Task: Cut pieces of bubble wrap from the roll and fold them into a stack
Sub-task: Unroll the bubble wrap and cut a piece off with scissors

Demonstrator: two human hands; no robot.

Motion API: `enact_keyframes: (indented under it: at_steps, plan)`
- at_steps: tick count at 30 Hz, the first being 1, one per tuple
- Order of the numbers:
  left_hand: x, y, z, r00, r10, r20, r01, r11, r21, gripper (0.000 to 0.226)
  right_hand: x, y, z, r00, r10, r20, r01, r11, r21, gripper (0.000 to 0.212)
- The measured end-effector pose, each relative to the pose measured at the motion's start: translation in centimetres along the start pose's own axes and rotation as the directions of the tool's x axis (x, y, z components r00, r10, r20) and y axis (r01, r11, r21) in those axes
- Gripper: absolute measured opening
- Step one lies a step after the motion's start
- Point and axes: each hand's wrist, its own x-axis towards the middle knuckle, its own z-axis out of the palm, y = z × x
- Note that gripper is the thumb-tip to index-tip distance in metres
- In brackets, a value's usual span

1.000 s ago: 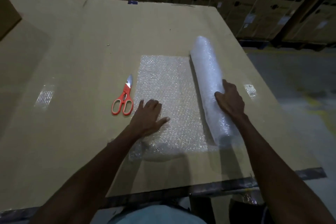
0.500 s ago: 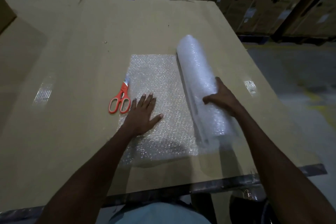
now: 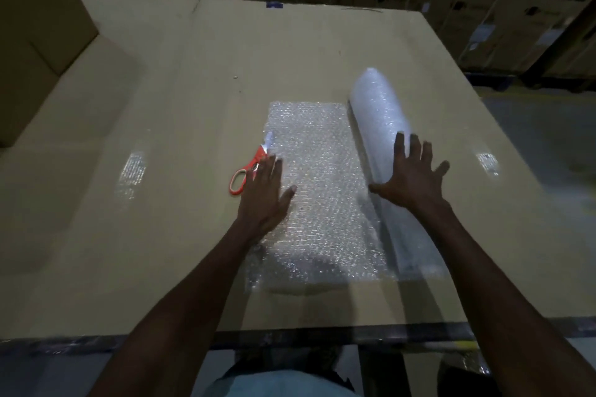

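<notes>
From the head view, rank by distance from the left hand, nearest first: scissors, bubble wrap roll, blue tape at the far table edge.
1. Scissors: beside the left hand, at its fingers.
2. Bubble wrap roll: to the right, under the right hand.
3. Blue tape: far edge.

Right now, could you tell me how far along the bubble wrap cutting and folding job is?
Early. Done: a sheet is unrolled flat beside the roll, still attached. In hand: the left hand lies flat at its left edge, the right hand spreads on the roll. Left: the scissors lie unheld; no cut piece or folded stack shows.
</notes>
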Motion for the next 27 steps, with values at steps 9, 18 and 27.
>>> enact_keyframes:
  at_steps: [9,18,27]
  plan:
    - [-0.3,-4.5,-3.2,0.966,-0.259,-0.016,0.256,0.963,-0.088,0.062,-1.1,-11.7,4.8,0.973,-0.226,0.041,0.214,0.957,0.196,0.086]
    - [-1.1,-3.9,-5.7,0.831,-0.549,0.087,0.522,0.717,-0.463,0.08,-3.1,-18.5,6.8,0.969,-0.24,-0.059,0.223,0.746,0.628,0.036]
    - [-1.8,-0.8,-6.7,0.844,-0.503,0.184,0.373,0.306,-0.876,0.051,-4.9,-19.2,5.0,0.928,-0.177,0.328,-0.342,-0.054,0.938,0.025]
